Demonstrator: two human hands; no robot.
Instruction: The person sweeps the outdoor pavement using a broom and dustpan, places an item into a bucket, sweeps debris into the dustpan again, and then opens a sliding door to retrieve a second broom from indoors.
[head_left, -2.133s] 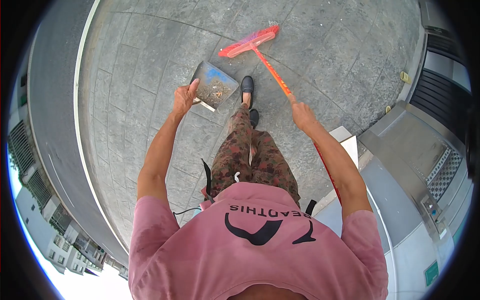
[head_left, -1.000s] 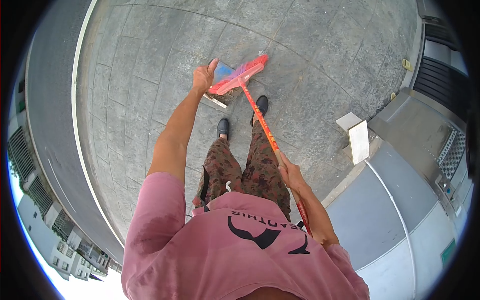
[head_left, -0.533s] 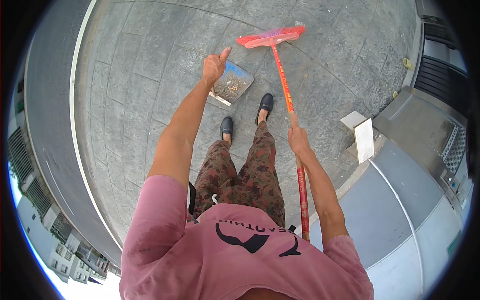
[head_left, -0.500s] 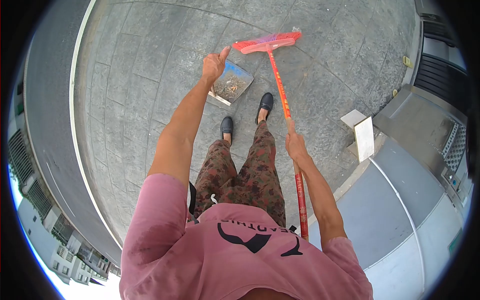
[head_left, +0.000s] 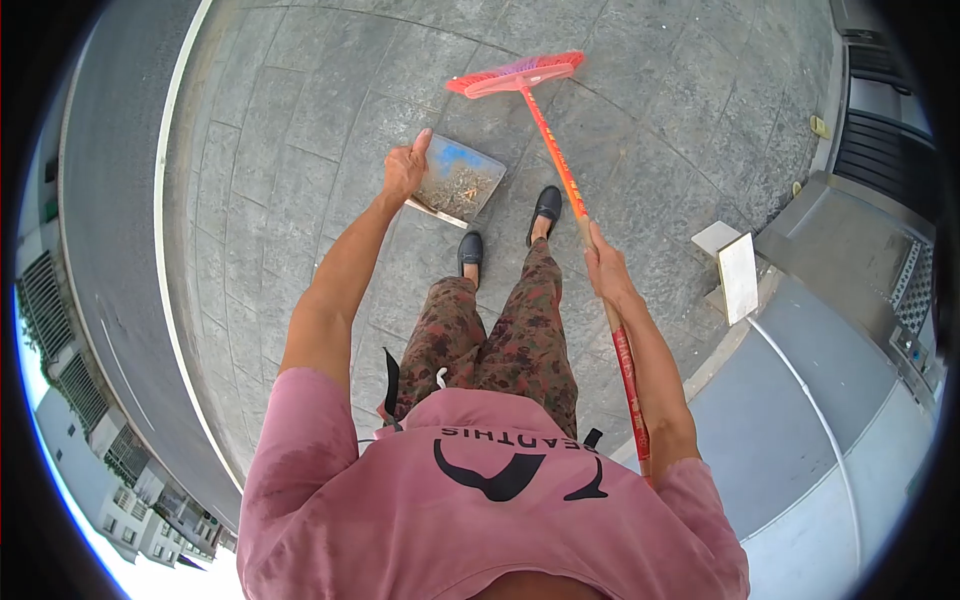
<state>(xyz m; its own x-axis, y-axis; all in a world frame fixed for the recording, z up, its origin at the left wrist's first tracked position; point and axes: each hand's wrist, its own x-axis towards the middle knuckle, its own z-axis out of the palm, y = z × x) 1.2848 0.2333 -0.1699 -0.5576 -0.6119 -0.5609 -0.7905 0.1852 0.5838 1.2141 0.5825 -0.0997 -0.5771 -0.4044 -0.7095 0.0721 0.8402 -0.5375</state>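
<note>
My left hand (head_left: 405, 168) is closed with the thumb pointing up, around the handle of a dustpan (head_left: 455, 153); most of that handle is hidden beneath the hand. Dry, brownish debris (head_left: 465, 192) lies in the pan, whose inside has a blue patch. My right hand (head_left: 606, 268) wraps the shaft of a broom (head_left: 553, 146) with red and orange wrapping. Its pink head with red and purple bristles (head_left: 518, 74) is beyond the dustpan, over the pavement, slightly blurred. The shaft's upper end runs back along my right forearm.
My dark shoes (head_left: 546, 208) stand on grey stone paving (head_left: 290, 140). A road (head_left: 110, 150) with a white edge line runs along the left. On the right are a white board (head_left: 738, 278), a pale pipe (head_left: 810, 395), a metal structure (head_left: 840, 245) and a dark slatted gate (head_left: 885, 145).
The broom head has shifted left and slightly away from me, while my right hand has moved a little right. My left hand and the dustpan now appear slightly lower, the hand further left.
</note>
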